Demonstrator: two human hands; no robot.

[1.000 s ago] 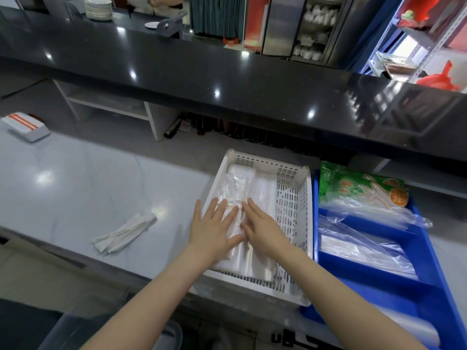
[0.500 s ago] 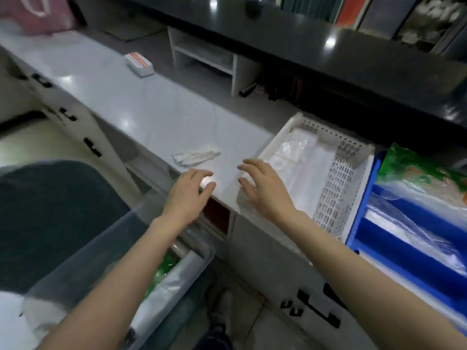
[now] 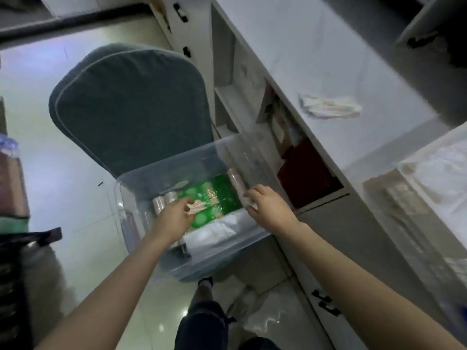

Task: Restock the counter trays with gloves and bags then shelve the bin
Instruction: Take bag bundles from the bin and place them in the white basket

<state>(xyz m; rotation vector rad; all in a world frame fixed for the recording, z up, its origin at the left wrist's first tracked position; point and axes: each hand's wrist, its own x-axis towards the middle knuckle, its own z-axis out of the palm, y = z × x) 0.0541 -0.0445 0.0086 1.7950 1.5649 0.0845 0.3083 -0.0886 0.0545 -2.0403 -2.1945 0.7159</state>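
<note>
The bin [image 3: 131, 223] sits just before the chair [image 3: 131, 104] and just left of the cabinet shelves [image 3: 303, 173] under the counter [image 3: 316, 46], with the person's legs [image 3: 202, 324] on its near side. In it a packet [image 3: 222, 198] lies in the middle, rolls [image 3: 161, 202] to its left and a folded stack [image 3: 214, 232] nearer the person; the left hand [image 3: 174, 218] is over the packet's left edge and the right hand [image 3: 270, 208] at the bin's right wall. On the counter a crumpled wad [image 3: 328, 108] lies beyond a tray [image 3: 429, 173] at the right edge.

A teal chair [image 3: 131, 109] stands beside white cabinets [image 3: 341, 248].
</note>
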